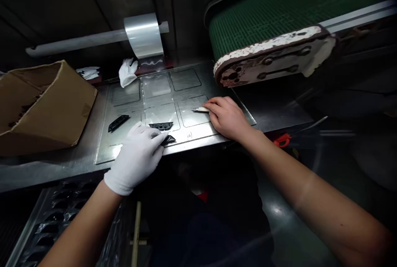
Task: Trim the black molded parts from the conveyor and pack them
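My left hand [136,155], in a white glove, is closed on a small black plastic part [169,139] near the front edge of the metal sheet [198,137]. Just beyond its fingertips lies a second black part [161,126], dotted with small holes or studs. A third black part [118,122] rests farther left on the sheet. On the sheet's right side, my bare right hand [226,116] grips a slim craft knife [201,109] with a pale handle, its thin tip pointing left. The fingers partly hide the handle.
An open cardboard box [58,110] stands at the left. Behind the sheet are a crumpled white glove [127,72] and a film roll [144,35] on a bar. A green conveyor belt [263,19] juts in at the right. Below left sits a tray [56,217] of dark parts.
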